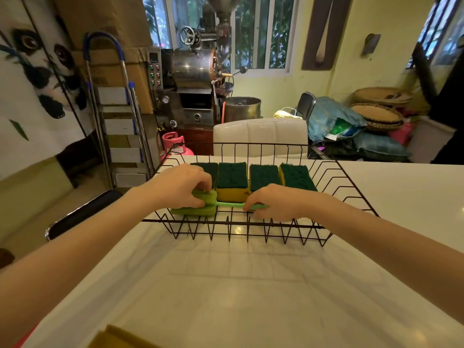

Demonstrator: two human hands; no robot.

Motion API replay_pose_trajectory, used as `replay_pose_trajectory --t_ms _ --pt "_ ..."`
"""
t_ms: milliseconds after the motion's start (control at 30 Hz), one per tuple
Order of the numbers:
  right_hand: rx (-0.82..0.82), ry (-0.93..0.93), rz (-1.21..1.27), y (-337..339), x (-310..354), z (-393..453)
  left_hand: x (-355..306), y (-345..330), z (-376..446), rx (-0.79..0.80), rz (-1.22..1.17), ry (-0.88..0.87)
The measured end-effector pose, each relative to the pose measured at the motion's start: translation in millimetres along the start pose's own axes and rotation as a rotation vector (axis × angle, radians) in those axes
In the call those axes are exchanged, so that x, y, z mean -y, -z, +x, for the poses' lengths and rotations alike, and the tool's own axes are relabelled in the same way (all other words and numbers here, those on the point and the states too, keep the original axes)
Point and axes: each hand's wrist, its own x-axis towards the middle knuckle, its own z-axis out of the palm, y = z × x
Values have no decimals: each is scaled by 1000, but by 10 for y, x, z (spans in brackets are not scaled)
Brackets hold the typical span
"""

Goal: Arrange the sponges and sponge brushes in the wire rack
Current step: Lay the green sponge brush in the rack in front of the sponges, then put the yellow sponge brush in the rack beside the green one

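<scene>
A black wire rack [334, 183] stands on the white table [251, 285]. Several yellow sponges with dark green scouring tops [232, 175] lean in a row along its back. In front of them lies a green sponge brush [200, 205] with a thin green handle [229, 204]. My left hand [180, 185] pinches the foam head of the brush. My right hand [273, 202] grips the far end of the handle. Both hands are inside the rack.
A yellow sponge [118, 337] lies at the table's near edge, bottom left. Behind the table stands a white padded chair [261, 134]. A black chair back [82, 213] sits at the left. A stepladder [118, 109] and a metal machine [195, 79] stand farther back.
</scene>
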Motion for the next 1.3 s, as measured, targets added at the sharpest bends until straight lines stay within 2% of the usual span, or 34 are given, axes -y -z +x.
replay_pose_trajectory --t_ms 167,300,500,567,767,967,1133,1300 --pt "-44 53 107 62 -8 -65 -10 -79 1 4 33 29" --pt "-128 89 240 112 37 -173 -33 -67 -68 -24 -67 42" --pt "-490 197 396 75 381 -528 -194 41 -479 -243 -278 25" --pt "-554 245 390 -26 522 -668 -270 65 -668 -278 -321 30" --pt "-468 334 330 -467 845 -974 -550 32 -1241 -274 -371 58" --pt "-307 352 294 -891 1019 -1249 -704 -157 -1789 -39 -466 92" --pt "-298 360 127 -1143 1113 -1454 -734 -330 -2014 20 -496 129" --pt "-326 317 99 -1285 1150 -1537 -747 -419 -2084 -15 -548 189"
